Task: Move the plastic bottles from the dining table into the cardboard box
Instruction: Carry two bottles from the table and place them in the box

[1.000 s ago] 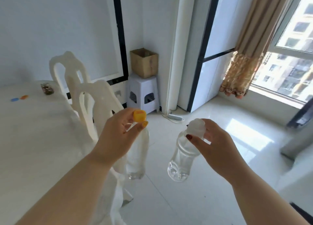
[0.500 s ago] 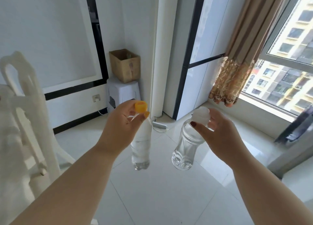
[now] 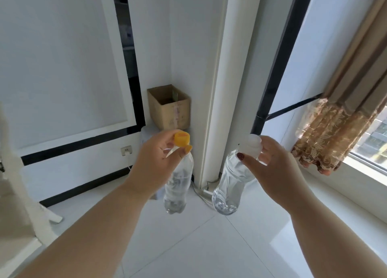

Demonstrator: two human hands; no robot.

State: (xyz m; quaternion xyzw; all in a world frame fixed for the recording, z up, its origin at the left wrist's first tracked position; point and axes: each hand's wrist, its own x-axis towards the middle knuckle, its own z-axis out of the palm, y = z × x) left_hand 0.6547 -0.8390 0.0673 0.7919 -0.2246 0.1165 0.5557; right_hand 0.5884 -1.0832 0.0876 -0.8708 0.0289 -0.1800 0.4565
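My left hand [image 3: 156,162] grips the neck of a clear plastic bottle with a yellow cap [image 3: 178,185], which hangs down over the floor. My right hand [image 3: 270,164] holds a wider clear bottle with a white cap [image 3: 229,189] by its top, also hanging. The open cardboard box [image 3: 169,110] stands ahead in the corner on a white stool [image 3: 146,132], above and beyond both bottles. The stool is mostly hidden behind my left hand.
A white chair [image 3: 23,194] stands at the left edge. A white pillar [image 3: 217,89] rises just right of the box. A brown curtain [image 3: 335,122] and window sill [image 3: 360,173] lie to the right. A power strip with cables [image 3: 204,191] lies at the pillar's foot.
The view has swung away from the dining table and moved closer to the corner. The box now looms larger, straight ahead. Both hands still carry their bottles.
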